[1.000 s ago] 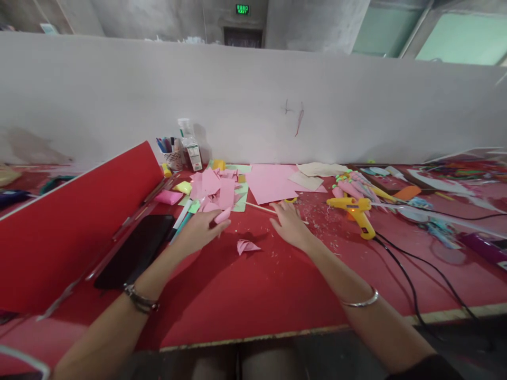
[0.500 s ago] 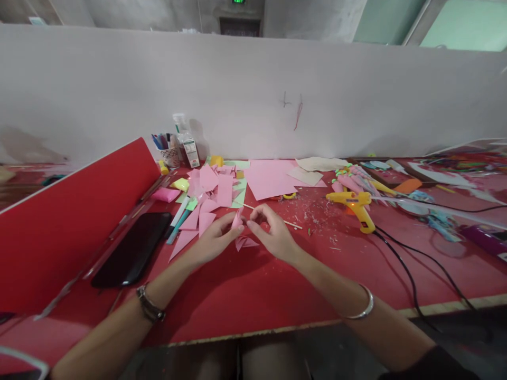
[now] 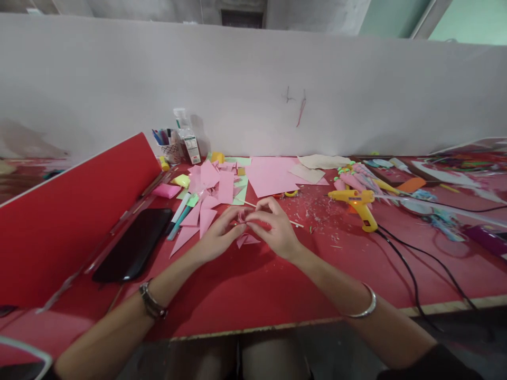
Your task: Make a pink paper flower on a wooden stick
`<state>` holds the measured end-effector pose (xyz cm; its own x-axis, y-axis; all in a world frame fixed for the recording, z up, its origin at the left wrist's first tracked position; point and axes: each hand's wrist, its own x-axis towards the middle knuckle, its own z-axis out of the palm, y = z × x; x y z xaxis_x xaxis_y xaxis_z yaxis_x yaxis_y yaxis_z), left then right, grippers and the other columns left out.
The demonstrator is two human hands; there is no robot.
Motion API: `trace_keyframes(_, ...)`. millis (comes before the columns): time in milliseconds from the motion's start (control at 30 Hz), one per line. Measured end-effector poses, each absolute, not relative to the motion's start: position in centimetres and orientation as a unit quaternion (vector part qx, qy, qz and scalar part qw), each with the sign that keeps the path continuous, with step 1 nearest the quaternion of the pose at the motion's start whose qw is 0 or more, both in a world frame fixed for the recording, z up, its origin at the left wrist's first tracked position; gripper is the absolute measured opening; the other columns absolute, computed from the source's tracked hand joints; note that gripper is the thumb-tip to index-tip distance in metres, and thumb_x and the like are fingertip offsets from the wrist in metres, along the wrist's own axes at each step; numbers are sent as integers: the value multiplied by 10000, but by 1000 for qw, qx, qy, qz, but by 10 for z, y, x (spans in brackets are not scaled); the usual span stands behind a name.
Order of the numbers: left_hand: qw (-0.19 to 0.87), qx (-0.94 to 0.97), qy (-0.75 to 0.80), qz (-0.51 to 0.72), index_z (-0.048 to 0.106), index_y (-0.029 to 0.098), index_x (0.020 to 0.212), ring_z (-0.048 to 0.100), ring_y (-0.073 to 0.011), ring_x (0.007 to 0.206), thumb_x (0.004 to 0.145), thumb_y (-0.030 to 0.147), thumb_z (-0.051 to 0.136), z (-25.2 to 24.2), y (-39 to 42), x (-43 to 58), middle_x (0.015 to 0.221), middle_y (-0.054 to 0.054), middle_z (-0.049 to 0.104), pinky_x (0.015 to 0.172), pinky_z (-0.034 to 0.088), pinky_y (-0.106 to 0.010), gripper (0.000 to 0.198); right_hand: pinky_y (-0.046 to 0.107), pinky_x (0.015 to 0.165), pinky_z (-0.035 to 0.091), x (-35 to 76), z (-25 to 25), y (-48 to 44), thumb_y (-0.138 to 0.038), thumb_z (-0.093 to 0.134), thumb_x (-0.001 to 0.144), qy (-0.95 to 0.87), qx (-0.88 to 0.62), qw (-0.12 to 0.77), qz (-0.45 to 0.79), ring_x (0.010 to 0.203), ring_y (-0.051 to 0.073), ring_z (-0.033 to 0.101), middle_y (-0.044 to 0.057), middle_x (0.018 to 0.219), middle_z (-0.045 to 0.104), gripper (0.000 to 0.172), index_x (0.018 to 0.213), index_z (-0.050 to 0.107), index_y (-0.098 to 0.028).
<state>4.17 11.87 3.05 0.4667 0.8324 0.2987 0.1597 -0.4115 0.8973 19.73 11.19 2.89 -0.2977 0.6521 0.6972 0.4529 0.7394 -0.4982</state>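
Note:
Between my two hands is a small rolled piece of pink paper (image 3: 241,215), partly hidden by the fingers. My left hand (image 3: 219,236) pinches it from the left side. The thumb and fingertips of my right hand (image 3: 276,228) close on its right edge, meeting my left thumb. Just below the hands, a folded pink paper piece (image 3: 247,240) lies on the red table (image 3: 237,295). Left of my left hand spreads a pile of cut pink paper (image 3: 209,179), and a large pink sheet (image 3: 269,177) lies flat beyond the hands.
A yellow glue gun (image 3: 358,206) rests on the right, its black cord (image 3: 407,269) running over the front edge. A black phone (image 3: 134,245) lies at left beside a leaning red board (image 3: 75,221). A pen cup (image 3: 170,152) and bottle (image 3: 190,142) stand at the back.
My right fingers have moved left and now touch the rolled pink paper. Its upright tip has tilted down and shows less between the hands. The view has shifted slightly.

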Motion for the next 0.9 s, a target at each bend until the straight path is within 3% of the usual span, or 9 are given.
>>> trace_keyframes(100,437,729,324,415,485,186,989,487,-145,940,766,268,434,29,122,41,1028,-55,521,793,425,-271,243,275,671,411,198,29,112,-202,508,774,-808,-334,478,91,755,130,454,18,782,418,88,763,595,-205)
trace_keyframes(233,439,715,328,434,480,184,948,528,-131,841,734,271,485,26,125,40,921,-36,545,724,454,-258,231,270,661,408,198,30,111,-199,536,758,-810,-339,470,89,742,127,457,12,759,428,68,724,594,-193)
trace_keyframes(433,410,724,343,436,489,169,886,540,-120,805,698,240,525,28,125,38,932,-44,554,753,447,-274,205,269,636,402,200,32,112,-209,533,766,-813,-334,466,100,713,129,466,12,711,458,90,728,612,-187)
trace_keyframes(700,409,728,362,415,497,165,774,557,-110,702,707,242,511,36,123,36,762,-5,573,691,463,-260,103,261,622,411,199,33,112,-200,524,764,-772,-376,480,178,679,117,492,4,700,495,94,710,600,-198)
trace_keyframes(900,405,731,366,409,498,163,781,569,-113,711,722,242,500,38,124,35,756,-5,577,694,467,-264,98,251,615,406,200,36,112,-167,517,755,-763,-386,482,192,662,108,489,3,693,501,86,705,585,-180)
